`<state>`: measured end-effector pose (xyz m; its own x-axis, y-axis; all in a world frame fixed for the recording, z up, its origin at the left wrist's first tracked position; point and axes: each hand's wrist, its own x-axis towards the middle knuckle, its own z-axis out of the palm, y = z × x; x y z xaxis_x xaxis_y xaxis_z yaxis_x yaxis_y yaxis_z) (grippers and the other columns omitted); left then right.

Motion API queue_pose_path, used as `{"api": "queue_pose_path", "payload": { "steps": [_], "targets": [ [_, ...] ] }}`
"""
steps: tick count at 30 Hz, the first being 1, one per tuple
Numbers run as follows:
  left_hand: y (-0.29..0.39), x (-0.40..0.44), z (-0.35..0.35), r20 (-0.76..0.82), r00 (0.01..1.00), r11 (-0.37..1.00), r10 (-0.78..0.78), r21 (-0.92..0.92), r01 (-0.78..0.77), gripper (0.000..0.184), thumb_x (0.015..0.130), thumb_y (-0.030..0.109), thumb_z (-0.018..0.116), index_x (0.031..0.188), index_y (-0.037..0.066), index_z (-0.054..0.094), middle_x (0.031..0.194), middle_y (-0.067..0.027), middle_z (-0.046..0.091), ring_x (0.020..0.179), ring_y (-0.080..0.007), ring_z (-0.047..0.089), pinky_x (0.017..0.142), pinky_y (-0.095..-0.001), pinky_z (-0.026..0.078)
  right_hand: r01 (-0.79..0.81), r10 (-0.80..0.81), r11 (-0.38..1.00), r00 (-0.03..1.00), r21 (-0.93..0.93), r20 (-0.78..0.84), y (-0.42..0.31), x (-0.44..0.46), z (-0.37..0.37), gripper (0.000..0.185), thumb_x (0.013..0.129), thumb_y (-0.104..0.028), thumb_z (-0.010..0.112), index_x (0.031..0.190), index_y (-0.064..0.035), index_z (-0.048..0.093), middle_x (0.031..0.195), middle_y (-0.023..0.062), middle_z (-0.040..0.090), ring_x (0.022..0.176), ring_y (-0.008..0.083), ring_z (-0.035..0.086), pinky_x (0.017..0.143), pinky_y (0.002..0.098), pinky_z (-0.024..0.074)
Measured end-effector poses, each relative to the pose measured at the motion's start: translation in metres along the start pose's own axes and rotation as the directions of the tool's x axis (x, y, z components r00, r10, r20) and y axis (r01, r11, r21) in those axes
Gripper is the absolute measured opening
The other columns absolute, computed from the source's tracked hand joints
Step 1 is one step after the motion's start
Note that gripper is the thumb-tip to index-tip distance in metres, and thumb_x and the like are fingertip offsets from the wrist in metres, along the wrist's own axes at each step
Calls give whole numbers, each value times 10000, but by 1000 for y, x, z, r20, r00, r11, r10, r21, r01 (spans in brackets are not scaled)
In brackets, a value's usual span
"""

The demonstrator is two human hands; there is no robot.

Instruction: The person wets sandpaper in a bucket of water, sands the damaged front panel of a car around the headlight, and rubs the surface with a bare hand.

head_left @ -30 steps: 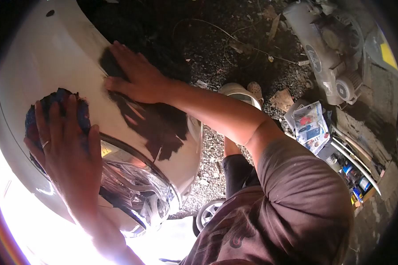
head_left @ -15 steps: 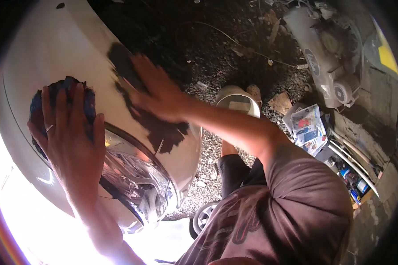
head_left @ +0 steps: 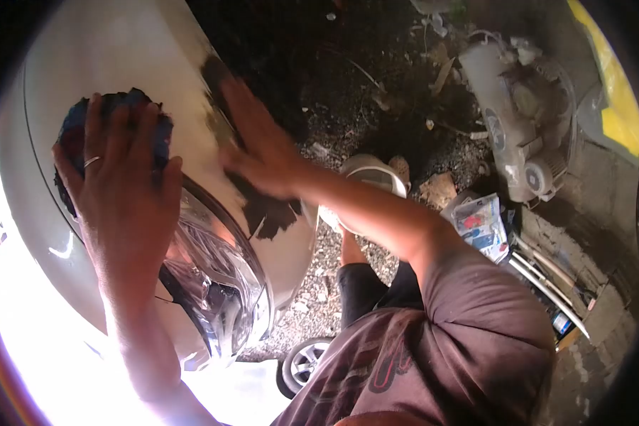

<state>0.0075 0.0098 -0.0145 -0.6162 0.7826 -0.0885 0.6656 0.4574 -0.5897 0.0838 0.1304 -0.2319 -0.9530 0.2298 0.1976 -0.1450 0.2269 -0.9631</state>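
Note:
My left hand (head_left: 124, 188), a ring on one finger, lies with fingers spread on a dark, ragged-edged round patch (head_left: 162, 135) with bluish and reddish tones. Whether it is cloth or a mark on the white car body panel (head_left: 145, 53) I cannot tell. My right hand (head_left: 263, 153) rests flat, fingers stretched, beside the panel's right edge. A jagged dark area (head_left: 271, 216) shows just below it, and another dark spot (head_left: 214, 71) by its fingertips. Anything under the right palm is hidden. The clear headlight (head_left: 224, 277) sits below both hands.
A pale bucket (head_left: 373, 170) stands on the gravel beyond my right forearm. A dusty machine with a motor (head_left: 539, 177) lies at upper right. Nearby are a box of papers (head_left: 479, 224) and long white rods (head_left: 547, 295). A wheel (head_left: 305, 362) is below.
The view has shifted, so the panel and left hand appear higher and slightly right. My right hand has slid a little along the panel's edge. The left hand stays on the dark patch.

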Motion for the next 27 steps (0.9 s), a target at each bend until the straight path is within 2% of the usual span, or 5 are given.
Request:
{"api": "queue_pose_path", "payload": {
  "steps": [6, 11, 16, 20, 27],
  "targets": [
    [-4, -5, 1, 26, 999, 996, -28, -83, 30, 562, 963, 292, 727, 1507, 207, 613, 1577, -76, 571, 1592, -260, 367, 1318, -657, 158, -151, 154, 971, 988, 183, -3, -16, -113, -15, 765, 1098, -281, 565, 1701, -1, 186, 1688, 299, 350, 1592, 409, 323, 1306, 464, 259],
    [-8, -4, 7, -120, 993, 954, 14, -297, -49, 246, 925, 184, 733, 1156, 132, 800, 1285, -68, 759, 1381, -241, 614, 1321, -566, 252, -400, 588, 396, 802, 826, 106, -17, -100, -56, 421, 1086, -96, 553, 1487, 27, 517, 1325, 156, 694, 1191, 255, 683, 1118, 386, 517],
    [-2, 3, -8, -133, 991, 726, 23, -679, -107, 141, 887, 105, 665, 977, 81, 771, 905, -113, 701, 977, -284, 722, 1034, -484, 536, -469, 559, 438, 810, 767, 176, -69, -70, -91, 202, 1037, -77, 658, 1218, 10, 638, 1069, 133, 749, 908, 181, 749, 884, 314, 612],
    [3, -3, -27, -61, 996, 538, 66, -839, -87, 360, 849, 380, 866, 1021, 72, 790, 919, -109, 705, 956, -286, 718, 921, -463, 575, -451, 488, 672, 866, 587, 108, -104, -54, -92, 96, 1019, -29, 684, 1104, 14, 693, 999, 82, 756, 905, 110, 709, 813, 299, 586],
    [-6, 0, -23, 19, 989, 108, 147, -994, 3, 356, 846, 309, 883, 1055, 33, 801, 936, -127, 694, 897, -267, 712, 841, -404, 570, -264, 252, 944, 964, 197, 84, -180, -16, -110, 171, 1000, 5, 688, 1166, 30, 656, 1028, 111, 739, 938, 141, 708, 830, 305, 574]
  ]
}}
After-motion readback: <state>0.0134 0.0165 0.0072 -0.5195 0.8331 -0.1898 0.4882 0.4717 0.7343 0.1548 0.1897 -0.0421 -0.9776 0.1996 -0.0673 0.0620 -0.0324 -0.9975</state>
